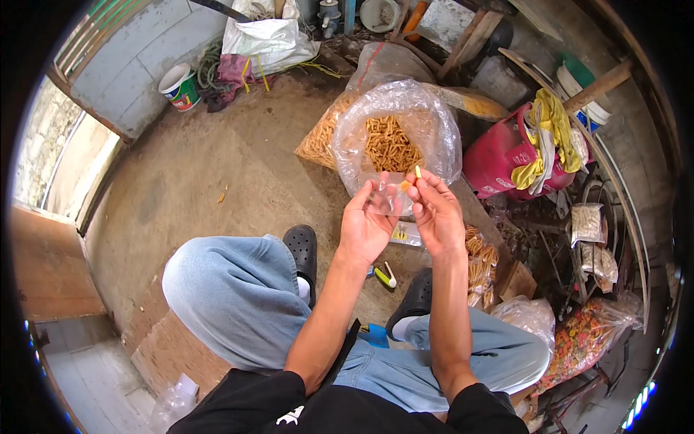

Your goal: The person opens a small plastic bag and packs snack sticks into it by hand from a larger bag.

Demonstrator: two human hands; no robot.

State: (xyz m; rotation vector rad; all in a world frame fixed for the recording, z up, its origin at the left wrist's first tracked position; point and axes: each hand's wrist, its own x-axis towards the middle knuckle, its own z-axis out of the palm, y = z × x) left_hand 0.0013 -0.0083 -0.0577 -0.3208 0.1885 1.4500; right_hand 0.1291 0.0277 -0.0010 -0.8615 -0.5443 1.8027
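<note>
My left hand (pixel 372 224) holds a small clear plastic bag (pixel 383 195) between thumb and fingers. Close beside it, my right hand (pixel 438 217) has its fingers pinched at the bag's edge, with a small orange and yellow piece (pixel 410 181) at the fingertips; its exact shape is too small to tell. Just beyond both hands stands a large open clear plastic bag (pixel 434 123) with brown stick snacks (pixel 390 142) inside. A flat clear packet (pixel 407 233) with yellow marks lies below the hands.
Green-handled scissors or a cutter (pixel 385 278) lies on the floor (pixel 238 166) between my shoes. Filled snack packets (pixel 481 264) are to the right, near a red gas cylinder (pixel 499 155) with a yellow cloth. A white bucket (pixel 179 87) stands at the back left.
</note>
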